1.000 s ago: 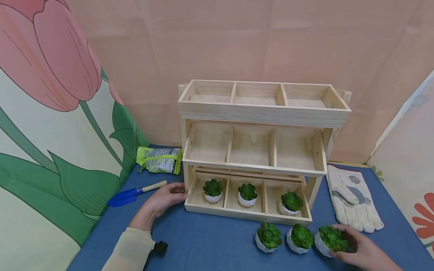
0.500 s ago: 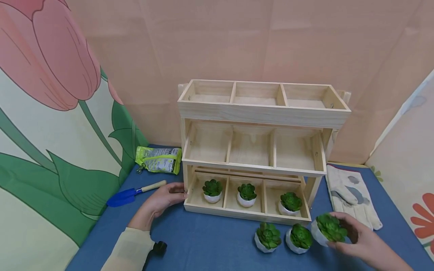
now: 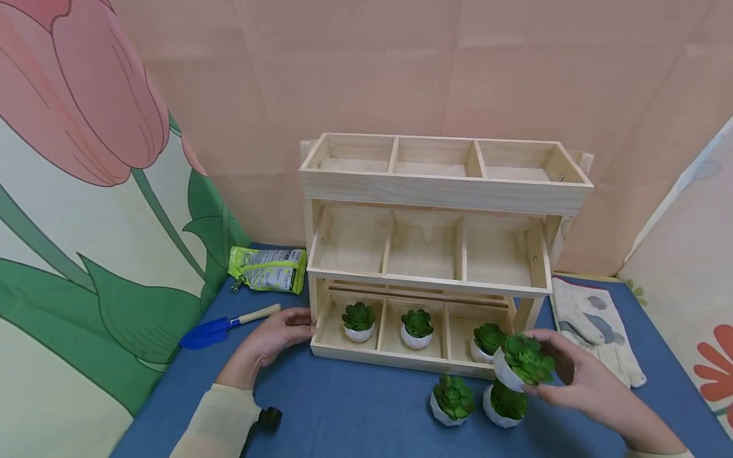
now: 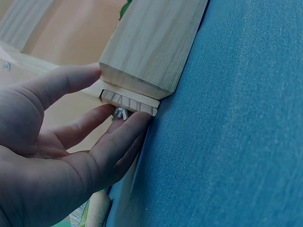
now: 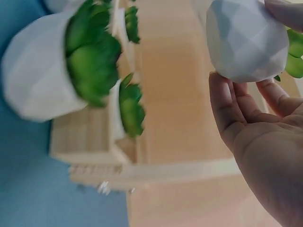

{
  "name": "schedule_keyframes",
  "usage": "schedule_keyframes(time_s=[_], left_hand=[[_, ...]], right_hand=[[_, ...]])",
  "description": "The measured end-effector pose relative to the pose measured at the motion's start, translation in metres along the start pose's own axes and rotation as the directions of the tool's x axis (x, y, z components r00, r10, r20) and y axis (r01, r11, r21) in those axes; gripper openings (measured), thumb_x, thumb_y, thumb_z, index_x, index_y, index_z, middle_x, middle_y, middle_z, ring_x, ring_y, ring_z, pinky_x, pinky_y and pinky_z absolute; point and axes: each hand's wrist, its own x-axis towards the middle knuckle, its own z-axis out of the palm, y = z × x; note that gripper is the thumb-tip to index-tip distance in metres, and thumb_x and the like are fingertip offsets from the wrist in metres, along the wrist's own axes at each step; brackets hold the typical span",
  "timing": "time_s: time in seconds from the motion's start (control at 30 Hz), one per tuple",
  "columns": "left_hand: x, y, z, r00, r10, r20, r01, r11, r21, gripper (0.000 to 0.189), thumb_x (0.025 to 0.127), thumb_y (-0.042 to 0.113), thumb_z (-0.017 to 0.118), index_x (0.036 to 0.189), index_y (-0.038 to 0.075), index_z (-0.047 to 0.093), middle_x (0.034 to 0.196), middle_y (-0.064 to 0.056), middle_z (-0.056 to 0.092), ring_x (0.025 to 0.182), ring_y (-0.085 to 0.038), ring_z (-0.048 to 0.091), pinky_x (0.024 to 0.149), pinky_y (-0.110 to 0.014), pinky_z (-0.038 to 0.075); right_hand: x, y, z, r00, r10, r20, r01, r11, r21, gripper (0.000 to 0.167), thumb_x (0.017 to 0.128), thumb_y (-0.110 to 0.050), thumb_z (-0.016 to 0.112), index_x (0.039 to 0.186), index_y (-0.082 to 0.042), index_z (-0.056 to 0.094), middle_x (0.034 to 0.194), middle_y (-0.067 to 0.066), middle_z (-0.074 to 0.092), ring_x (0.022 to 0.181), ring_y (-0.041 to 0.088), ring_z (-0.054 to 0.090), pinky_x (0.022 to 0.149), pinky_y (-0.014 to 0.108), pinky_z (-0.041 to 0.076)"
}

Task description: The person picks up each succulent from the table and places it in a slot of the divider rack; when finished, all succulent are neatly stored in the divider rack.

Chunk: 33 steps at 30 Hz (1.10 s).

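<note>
A potted succulent in a white faceted pot is pinched in my right hand, lifted in front of the lowest tier's right end. In the right wrist view, thumb and fingers hold that white pot. My left hand grips the lower left corner of the three-tier wooden plant stand. The left wrist view shows thumb and fingers on either side of that corner, by a wing nut. One succulent sits in each lowest-tier compartment; the right one is partly covered by the held pot.
Two more succulents stand on the blue cloth in front of the stand, one left and one right. A blue trowel and a green bag lie left. White gloves lie right of the stand.
My right hand has lifted the succulent off the cloth and carried it left and up, over the front right succulent. My left hand has stayed at the stand's corner.
</note>
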Motion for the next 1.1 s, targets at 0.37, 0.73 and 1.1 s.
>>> schedule_keyframes(time_s=[0.37, 0.73, 1.1], left_hand=[[0.002, 0.0, 0.0, 1.0, -0.009, -0.002, 0.009, 1.0, -0.015, 0.069, 0.101, 0.02, 0.074, 0.158, -0.003, 0.044, 0.158, -0.026, 0.053, 0.136, -0.032, 0.064, 0.119, -0.051, 0.051], [0.002, 0.0, -0.001, 1.0, -0.016, -0.011, 0.015, 0.999, -0.028, 0.071, 0.099, 0.021, 0.076, 0.158, -0.004, 0.044, 0.158, -0.027, 0.053, 0.136, -0.032, 0.065, 0.118, -0.05, 0.053], [0.0, 0.0, 0.0, 1.0, -0.01, -0.007, 0.01, 1.0, -0.023, 0.071, 0.099, 0.021, 0.076, 0.158, -0.004, 0.044, 0.157, -0.027, 0.054, 0.135, -0.032, 0.066, 0.118, -0.05, 0.053]], right_hand=[[0.038, -0.051, 0.011, 0.999, -0.016, 0.037, 0.015, 1.0, 0.011, 0.065, 0.09, -0.001, 0.081, 0.147, -0.008, 0.05, 0.131, -0.004, 0.062, 0.11, 0.008, 0.065, 0.083, 0.025, 0.06], [0.081, -0.087, 0.014, 0.984, -0.109, 0.139, 0.101, 0.993, 0.063, 0.062, 0.091, -0.002, 0.081, 0.145, -0.009, 0.051, 0.131, 0.007, 0.062, 0.107, 0.017, 0.065, 0.085, 0.029, 0.063], [0.113, -0.107, 0.023, 0.979, -0.12, 0.165, 0.112, 0.992, 0.059, 0.062, 0.088, -0.005, 0.083, 0.143, -0.009, 0.054, 0.134, 0.014, 0.062, 0.112, 0.019, 0.064, 0.089, 0.027, 0.063]])
